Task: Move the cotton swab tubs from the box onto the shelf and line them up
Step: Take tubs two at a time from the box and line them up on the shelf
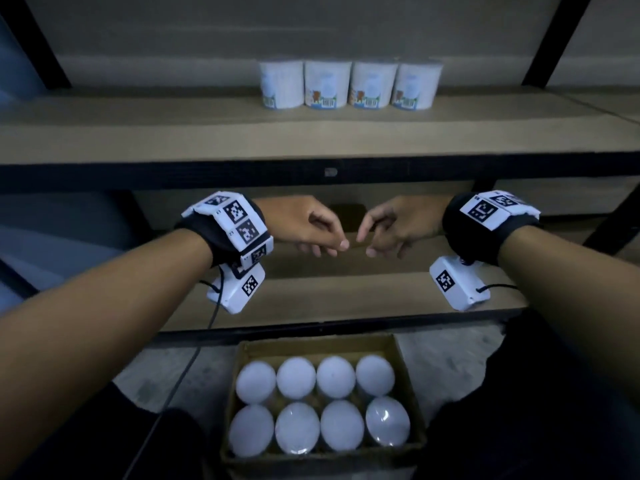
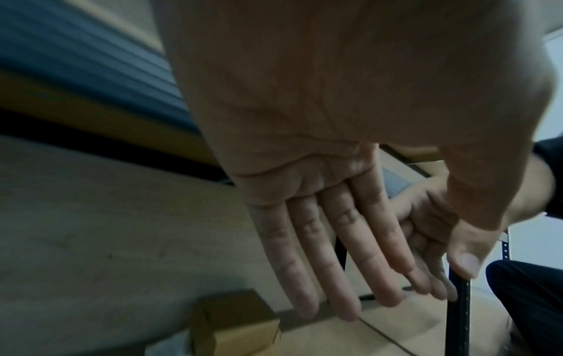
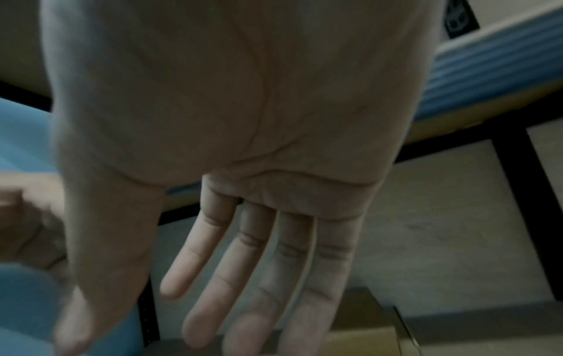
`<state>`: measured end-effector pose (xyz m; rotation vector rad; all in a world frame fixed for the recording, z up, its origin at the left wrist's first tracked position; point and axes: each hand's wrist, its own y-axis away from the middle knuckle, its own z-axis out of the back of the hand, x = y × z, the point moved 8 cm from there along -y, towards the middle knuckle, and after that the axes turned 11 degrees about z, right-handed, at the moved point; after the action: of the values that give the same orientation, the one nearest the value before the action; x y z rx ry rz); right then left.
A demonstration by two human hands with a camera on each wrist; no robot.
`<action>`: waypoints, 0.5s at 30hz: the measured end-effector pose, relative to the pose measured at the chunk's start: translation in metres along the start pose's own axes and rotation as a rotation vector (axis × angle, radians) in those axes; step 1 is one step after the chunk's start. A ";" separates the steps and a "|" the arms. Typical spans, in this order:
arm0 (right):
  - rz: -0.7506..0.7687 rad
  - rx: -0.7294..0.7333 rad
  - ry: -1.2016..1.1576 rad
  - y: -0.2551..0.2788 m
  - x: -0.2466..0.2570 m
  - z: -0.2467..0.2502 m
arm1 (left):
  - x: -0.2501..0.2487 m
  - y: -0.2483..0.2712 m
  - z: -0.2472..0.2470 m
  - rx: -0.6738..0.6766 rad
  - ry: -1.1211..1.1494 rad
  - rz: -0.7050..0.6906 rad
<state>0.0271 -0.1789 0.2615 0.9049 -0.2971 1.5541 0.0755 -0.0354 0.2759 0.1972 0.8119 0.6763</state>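
Note:
Several cotton swab tubs (image 1: pixel 351 84) stand in a tight row at the back of the upper shelf (image 1: pixel 207 133). More tubs with white lids (image 1: pixel 318 403) fill the cardboard box (image 1: pixel 398 344) on the floor, in two rows. My left hand (image 1: pixel 318 230) and right hand (image 1: pixel 384 230) hover empty in front of the lower shelf, above the box, fingertips nearly meeting. In the wrist views the left hand (image 2: pixel 350 253) and the right hand (image 3: pixel 243 277) show straight, relaxed fingers that hold nothing.
Black shelf posts (image 1: pixel 543 39) stand at both sides. The lower shelf board (image 1: pixel 346 299) lies just beyond the box. My dark-clothed knees (image 1: pixel 519 410) flank the box. A cable (image 1: pixel 180 375) hangs from the left wrist camera.

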 end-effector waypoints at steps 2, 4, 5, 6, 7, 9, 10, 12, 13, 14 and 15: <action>-0.023 0.021 -0.016 -0.006 -0.015 -0.017 | 0.021 -0.012 -0.024 0.036 0.023 0.015; -0.056 0.061 -0.033 -0.012 -0.031 -0.034 | 0.043 -0.024 -0.047 0.061 0.033 0.050; -0.080 0.081 -0.036 -0.014 -0.040 -0.042 | 0.054 -0.030 -0.060 0.073 0.031 0.068; -0.104 0.098 -0.028 -0.016 -0.049 -0.049 | 0.065 -0.037 -0.072 0.080 0.027 0.079; -0.127 0.117 -0.018 -0.018 -0.059 -0.056 | 0.074 -0.042 -0.084 0.090 0.025 0.087; -0.181 0.153 -0.011 -0.022 -0.080 -0.070 | 0.090 -0.054 -0.106 0.124 0.041 0.110; -0.212 0.163 -0.020 -0.023 -0.092 -0.078 | 0.098 -0.059 -0.117 0.141 0.043 0.129; -0.257 0.151 -0.040 -0.025 -0.115 -0.091 | 0.113 -0.068 -0.139 0.160 0.031 0.158; -0.264 0.128 -0.041 -0.026 -0.126 -0.097 | 0.120 -0.071 -0.149 0.155 0.047 0.166; -0.262 0.102 -0.041 -0.027 -0.136 -0.102 | 0.127 -0.074 -0.158 0.137 0.090 0.163; -0.264 0.080 -0.049 -0.027 -0.147 -0.109 | 0.134 -0.077 -0.167 0.105 0.142 0.164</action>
<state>0.0028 -0.2083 0.0812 1.0032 -0.1438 1.3091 0.0576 -0.0256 0.0488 0.3165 0.9755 0.8089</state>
